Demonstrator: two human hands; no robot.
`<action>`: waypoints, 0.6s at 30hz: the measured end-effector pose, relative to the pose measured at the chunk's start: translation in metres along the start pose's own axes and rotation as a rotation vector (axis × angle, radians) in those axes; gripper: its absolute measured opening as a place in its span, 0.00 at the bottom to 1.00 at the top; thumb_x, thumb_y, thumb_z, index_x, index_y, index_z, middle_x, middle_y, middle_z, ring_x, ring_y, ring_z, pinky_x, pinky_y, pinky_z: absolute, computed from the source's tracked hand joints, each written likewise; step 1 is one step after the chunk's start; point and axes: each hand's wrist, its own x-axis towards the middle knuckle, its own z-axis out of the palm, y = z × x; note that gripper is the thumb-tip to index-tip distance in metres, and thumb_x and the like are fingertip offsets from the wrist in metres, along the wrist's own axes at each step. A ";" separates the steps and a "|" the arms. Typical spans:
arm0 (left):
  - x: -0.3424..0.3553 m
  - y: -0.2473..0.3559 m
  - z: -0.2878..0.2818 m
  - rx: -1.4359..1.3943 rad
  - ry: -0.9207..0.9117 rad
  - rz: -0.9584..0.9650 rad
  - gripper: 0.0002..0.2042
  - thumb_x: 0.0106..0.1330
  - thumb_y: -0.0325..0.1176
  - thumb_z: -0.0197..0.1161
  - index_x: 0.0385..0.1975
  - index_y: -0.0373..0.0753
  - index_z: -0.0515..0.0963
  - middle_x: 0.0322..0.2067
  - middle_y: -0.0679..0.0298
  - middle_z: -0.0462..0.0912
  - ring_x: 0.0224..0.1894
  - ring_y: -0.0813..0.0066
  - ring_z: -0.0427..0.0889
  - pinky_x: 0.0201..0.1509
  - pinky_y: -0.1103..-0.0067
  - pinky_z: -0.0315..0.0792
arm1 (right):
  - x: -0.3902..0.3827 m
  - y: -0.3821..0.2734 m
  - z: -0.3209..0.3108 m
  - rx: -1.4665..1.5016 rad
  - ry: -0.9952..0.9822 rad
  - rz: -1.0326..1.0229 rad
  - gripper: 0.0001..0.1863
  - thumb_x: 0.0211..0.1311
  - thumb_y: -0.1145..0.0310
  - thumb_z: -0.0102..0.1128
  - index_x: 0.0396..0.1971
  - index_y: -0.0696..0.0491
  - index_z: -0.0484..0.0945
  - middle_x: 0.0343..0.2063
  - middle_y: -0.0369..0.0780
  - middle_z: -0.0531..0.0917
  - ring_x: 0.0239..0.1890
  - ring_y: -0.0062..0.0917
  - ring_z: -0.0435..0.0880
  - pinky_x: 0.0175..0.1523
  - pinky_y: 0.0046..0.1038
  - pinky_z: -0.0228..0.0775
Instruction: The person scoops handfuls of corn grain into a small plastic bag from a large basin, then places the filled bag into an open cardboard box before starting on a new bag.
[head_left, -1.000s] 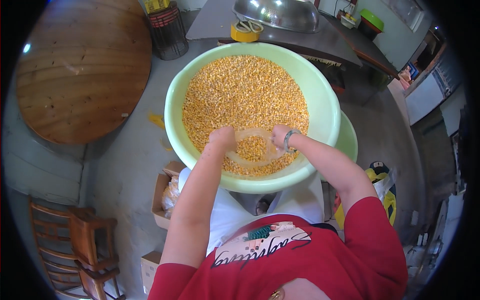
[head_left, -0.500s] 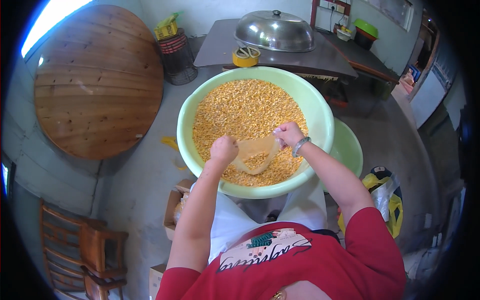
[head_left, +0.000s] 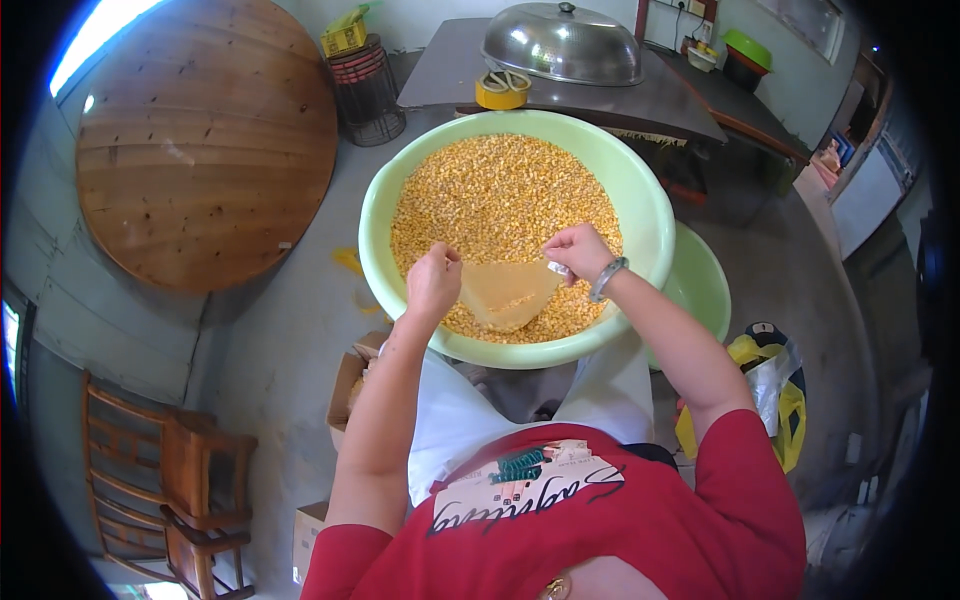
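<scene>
A thin translucent plastic bag (head_left: 508, 290) hangs between my two hands over a big pale green basin (head_left: 645, 210) of yellow corn kernels (head_left: 505, 190). My left hand (head_left: 434, 283) is closed on the bag's left top corner. At the opposite corner my right hand (head_left: 580, 254) pinches the top edge, where a small white bit shows at the fingers. The bag's top edge is stretched nearly straight. Some kernels show through its lower part, but I cannot tell whether they lie inside or behind it.
A second green basin (head_left: 700, 285) sits partly under the first. Beyond stands a dark table (head_left: 440, 75) with a metal dome lid (head_left: 565, 45) and a yellow tape roll (head_left: 502, 90). A round wooden tabletop (head_left: 205, 150), wooden chair (head_left: 200, 470) and cardboard box (head_left: 348, 390) are left; bags (head_left: 770, 385) lie right.
The bag's mouth, sagging open before, is now drawn into a nearly straight edge. Both hands still hold it. The whole view has shifted slightly, with the basin higher in the picture.
</scene>
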 end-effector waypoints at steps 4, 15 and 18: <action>0.002 -0.012 0.008 -0.175 -0.108 -0.183 0.07 0.55 0.31 0.57 0.29 0.35 0.71 0.17 0.63 0.77 0.19 0.75 0.78 0.25 0.79 0.70 | -0.020 -0.041 0.023 0.402 -0.100 -0.069 0.05 0.54 0.73 0.57 0.30 0.59 0.78 0.17 0.36 0.77 0.13 0.16 0.74 0.17 0.17 0.69; 0.001 0.032 -0.035 -1.088 -0.284 -0.338 0.05 0.59 0.29 0.57 0.33 0.40 0.71 0.21 0.71 0.74 0.23 0.83 0.76 0.25 0.88 0.68 | -0.018 -0.001 -0.001 0.471 -0.052 0.134 0.06 0.54 0.75 0.56 0.29 0.60 0.77 0.19 0.38 0.79 0.17 0.18 0.78 0.21 0.21 0.74; 0.000 0.039 -0.020 -0.742 -0.370 -0.125 0.11 0.56 0.28 0.60 0.39 0.35 0.72 0.21 0.69 0.73 0.21 0.84 0.74 0.23 0.88 0.66 | -0.019 -0.002 0.014 0.373 -0.178 0.047 0.06 0.53 0.76 0.56 0.30 0.60 0.77 0.19 0.38 0.79 0.18 0.18 0.78 0.21 0.21 0.75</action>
